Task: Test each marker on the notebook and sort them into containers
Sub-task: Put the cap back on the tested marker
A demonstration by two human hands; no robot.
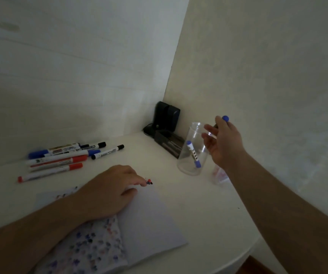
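A blue-capped marker (224, 119) is grasped by the right hand (224, 143) above the clear container (186, 165) at right; another marker (193, 154) is inside, its label unreadable. The notebook (149, 220) is pressed by the flat, relaxed left hand (107, 191); untested markers (64, 157) are left at far left.

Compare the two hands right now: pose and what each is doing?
The left hand rests palm down on the open notebook; the right hand is raised beside the clear jar. The left hand holds nothing; the right hand grips a blue-capped marker. Both are bare.
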